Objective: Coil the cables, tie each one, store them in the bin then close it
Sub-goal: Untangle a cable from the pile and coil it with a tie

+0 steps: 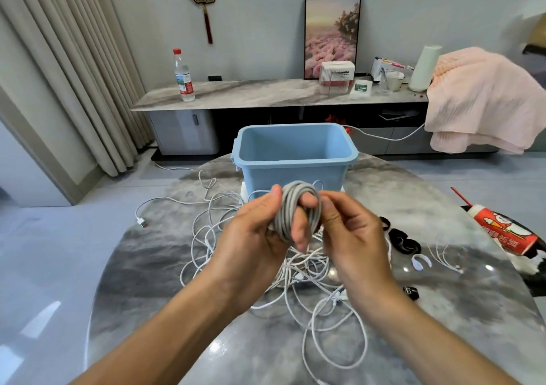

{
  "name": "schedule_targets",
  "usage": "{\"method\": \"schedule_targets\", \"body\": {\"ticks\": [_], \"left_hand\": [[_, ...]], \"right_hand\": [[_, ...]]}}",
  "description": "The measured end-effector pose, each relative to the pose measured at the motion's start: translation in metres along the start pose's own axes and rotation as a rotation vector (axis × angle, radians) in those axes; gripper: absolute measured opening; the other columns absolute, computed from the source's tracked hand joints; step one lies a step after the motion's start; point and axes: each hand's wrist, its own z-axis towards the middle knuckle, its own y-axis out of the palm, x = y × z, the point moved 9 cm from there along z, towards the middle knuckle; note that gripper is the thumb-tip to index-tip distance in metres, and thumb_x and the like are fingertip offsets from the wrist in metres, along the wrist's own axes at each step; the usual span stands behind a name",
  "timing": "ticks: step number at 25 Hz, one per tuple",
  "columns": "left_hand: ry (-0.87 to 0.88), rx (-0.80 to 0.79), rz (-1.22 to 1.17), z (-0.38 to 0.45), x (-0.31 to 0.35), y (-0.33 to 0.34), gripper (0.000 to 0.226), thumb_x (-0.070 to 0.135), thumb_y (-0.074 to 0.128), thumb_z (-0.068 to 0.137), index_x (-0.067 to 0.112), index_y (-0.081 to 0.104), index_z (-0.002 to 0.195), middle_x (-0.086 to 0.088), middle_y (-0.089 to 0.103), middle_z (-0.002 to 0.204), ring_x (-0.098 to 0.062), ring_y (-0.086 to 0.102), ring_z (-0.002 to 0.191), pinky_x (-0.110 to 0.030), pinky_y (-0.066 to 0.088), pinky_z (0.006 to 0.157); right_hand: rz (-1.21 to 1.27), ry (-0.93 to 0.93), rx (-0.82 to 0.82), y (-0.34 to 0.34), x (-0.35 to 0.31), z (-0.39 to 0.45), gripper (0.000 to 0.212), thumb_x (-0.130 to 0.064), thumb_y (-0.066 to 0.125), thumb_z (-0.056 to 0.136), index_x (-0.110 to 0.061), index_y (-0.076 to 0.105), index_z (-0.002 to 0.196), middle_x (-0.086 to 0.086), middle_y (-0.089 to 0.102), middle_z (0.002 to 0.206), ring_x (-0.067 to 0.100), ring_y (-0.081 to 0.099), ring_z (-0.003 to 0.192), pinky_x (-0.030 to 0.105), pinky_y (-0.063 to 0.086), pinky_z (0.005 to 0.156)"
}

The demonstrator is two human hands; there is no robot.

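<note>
Grey cable coil (295,210): wound tight, held just in front of the blue bin (295,154). Left hand (260,231) grips it, fingers through the loop; right hand (348,231) pinches its far side. Advice: keep the turns pinched flat until a black tie (403,241), right of the bin, goes round. Loose white cables (236,237): tangled on the counter (147,266) below. Bin: open, apparently empty; no lid identifiable.
</note>
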Motion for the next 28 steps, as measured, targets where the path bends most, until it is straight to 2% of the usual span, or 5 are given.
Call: {"method": "schedule_targets", "body": {"ticks": [7, 12, 15, 19, 28], "left_hand": [[0.061, 0.189, -0.145, 0.010, 0.007, -0.037, 0.031, 0.028, 0.040, 0.096, 0.005, 0.059, 0.104, -0.005, 0.063, 0.077, -0.019, 0.062, 0.073, -0.032, 0.046, 0.082], [0.159, 0.197, 0.602, 0.009, 0.007, -0.049, 0.035, 0.033, 0.038, 0.102, 0.008, 0.063, 0.105, 0.000, 0.067, 0.076, -0.012, 0.059, 0.076, -0.023, 0.044, 0.077], [0.193, 0.107, 0.844, 0.008, 0.004, -0.036, 0.035, 0.029, 0.037, 0.102, 0.007, 0.064, 0.096, 0.000, 0.062, 0.072, -0.008, 0.056, 0.071, -0.022, 0.045, 0.070], [0.076, -0.044, 0.811, 0.005, -0.009, -0.015, 0.037, 0.030, 0.041, 0.100, 0.005, 0.052, 0.075, -0.002, 0.051, 0.063, -0.015, 0.047, 0.061, -0.036, 0.041, 0.060], [-0.122, -0.222, -0.001, -0.007, -0.007, 0.024, 0.039, 0.026, 0.035, 0.099, 0.001, 0.063, 0.087, -0.002, 0.045, 0.048, -0.014, 0.038, 0.043, -0.029, 0.025, 0.059]], "right_hand": [[-0.599, 0.100, -0.264, 0.047, 0.013, -0.046, 0.024, -0.021, 0.041, 0.104, -0.032, 0.054, 0.121, -0.006, 0.067, 0.075, 0.008, 0.061, 0.068, 0.025, 0.046, 0.064], [-0.977, 0.122, -0.355, 0.042, -0.005, -0.040, 0.023, -0.035, 0.045, 0.100, -0.019, 0.057, 0.088, 0.003, 0.069, 0.082, 0.026, 0.064, 0.081, 0.036, 0.048, 0.070], [-1.281, -0.277, -0.193, 0.035, -0.049, -0.024, 0.021, -0.036, 0.065, 0.086, -0.019, 0.066, 0.074, 0.003, 0.066, 0.061, 0.030, 0.063, 0.057, 0.033, 0.044, 0.047], [-1.046, -0.485, -0.366, 0.026, -0.068, -0.009, 0.024, -0.041, 0.071, 0.075, -0.024, 0.056, 0.083, -0.012, 0.060, 0.059, 0.012, 0.057, 0.052, 0.028, 0.046, 0.048], [0.094, 0.037, -0.280, -0.008, -0.040, 0.020, 0.022, -0.037, 0.075, 0.072, -0.025, 0.057, 0.067, -0.011, 0.049, 0.051, 0.000, 0.036, 0.042, 0.012, 0.029, 0.041]]}}
